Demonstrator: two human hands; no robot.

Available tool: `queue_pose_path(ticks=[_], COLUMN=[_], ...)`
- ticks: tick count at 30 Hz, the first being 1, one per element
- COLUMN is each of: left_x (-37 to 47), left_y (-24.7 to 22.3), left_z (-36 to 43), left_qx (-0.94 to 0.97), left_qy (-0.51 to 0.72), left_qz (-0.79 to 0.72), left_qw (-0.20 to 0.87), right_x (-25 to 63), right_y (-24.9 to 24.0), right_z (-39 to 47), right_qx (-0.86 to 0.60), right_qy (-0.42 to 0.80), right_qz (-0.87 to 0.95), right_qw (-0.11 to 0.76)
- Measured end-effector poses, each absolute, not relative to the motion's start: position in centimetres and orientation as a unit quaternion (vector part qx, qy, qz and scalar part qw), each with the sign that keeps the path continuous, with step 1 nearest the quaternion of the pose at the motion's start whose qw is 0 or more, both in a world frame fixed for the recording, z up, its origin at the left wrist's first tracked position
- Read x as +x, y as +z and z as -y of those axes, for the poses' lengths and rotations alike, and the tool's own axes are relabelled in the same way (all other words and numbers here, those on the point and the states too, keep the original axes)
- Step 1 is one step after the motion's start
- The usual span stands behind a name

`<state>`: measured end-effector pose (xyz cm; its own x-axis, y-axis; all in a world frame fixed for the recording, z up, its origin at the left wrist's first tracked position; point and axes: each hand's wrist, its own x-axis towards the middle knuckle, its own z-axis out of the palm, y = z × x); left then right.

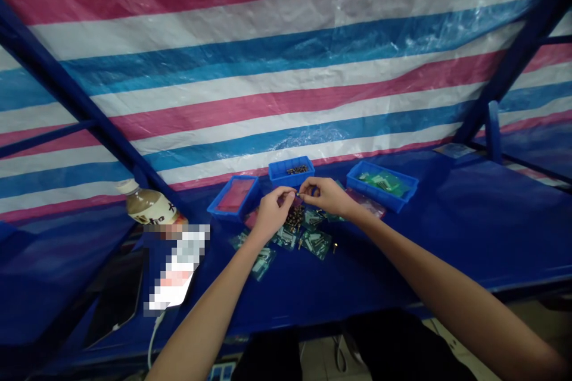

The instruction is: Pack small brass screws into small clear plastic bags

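My left hand and my right hand meet above the middle of the table, fingertips pinched close together. Between them sits a small dark piece with a brassy glint, too small to name; both hands appear to grip it. Just below lies a heap of small brass-coloured metal parts. Around the heap are several small clear green-tinted packets with pale pieces inside. A single brass-coloured part lies apart, to the right of the packets.
Behind my hands stand a blue tray of small metal parts, a blue tray with pink packets and a blue tray with green packets. Left are a drink bottle, a lit phone with a cable and a dark tablet-like slab.
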<state>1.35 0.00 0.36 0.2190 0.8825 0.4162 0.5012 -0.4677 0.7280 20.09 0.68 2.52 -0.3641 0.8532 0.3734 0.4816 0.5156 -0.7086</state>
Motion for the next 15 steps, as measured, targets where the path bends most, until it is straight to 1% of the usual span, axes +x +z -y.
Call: queue_pose_path(ticks=[7, 12, 15], left_x=[1.35, 0.91, 0.73], left_y=[0.39, 0.57, 0.41], left_z=[0.25, -0.10, -0.37], left_qx=[0.769, 0.760, 0.754], left_qy=[0.389, 0.399, 0.411], left_qz=[-0.451, -0.456, -0.453], left_qw=[0.232, 0.237, 0.237], right_x=[19.99, 20.24, 20.32], right_y=[2.55, 2.20, 2.20], right_z=[-0.63, -0.98, -1.02], right_qx=[-0.420, -0.416, -0.416], right_qy=[0.232, 0.230, 0.219], right_qz=[0.801, 0.795, 0.801], right_qw=[0.359, 0.376, 0.371])
